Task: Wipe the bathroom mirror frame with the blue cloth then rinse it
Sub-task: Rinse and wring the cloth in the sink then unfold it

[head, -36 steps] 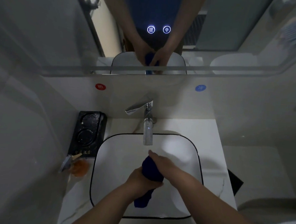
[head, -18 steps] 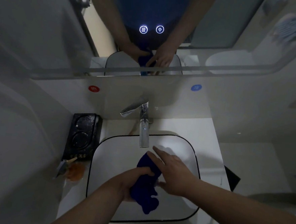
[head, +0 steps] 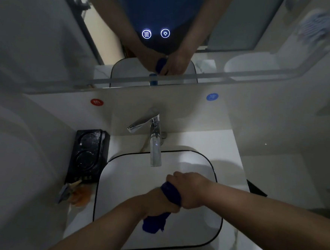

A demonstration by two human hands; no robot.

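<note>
My left hand (head: 159,201) and my right hand (head: 189,191) both closed tight around the rolled blue cloth (head: 170,194), over the white sink basin (head: 129,173), just below the chrome faucet (head: 155,143)

Bathroom: white basin (head: 118,172) under chrome faucet (head: 155,143), lit-button mirror (head: 49,29) above faucet, black tray (head: 88,156) left of faucet, toilet right.

Two round signs glowing on mirror (head: 244,32): wavy-lines sign (head: 146,34), light-bulb sign (head: 165,33). Red sticker (head: 96,102) and blue sticker (head: 212,96) sitting on wall (head: 268,116), marks too blurry for reading.
</note>
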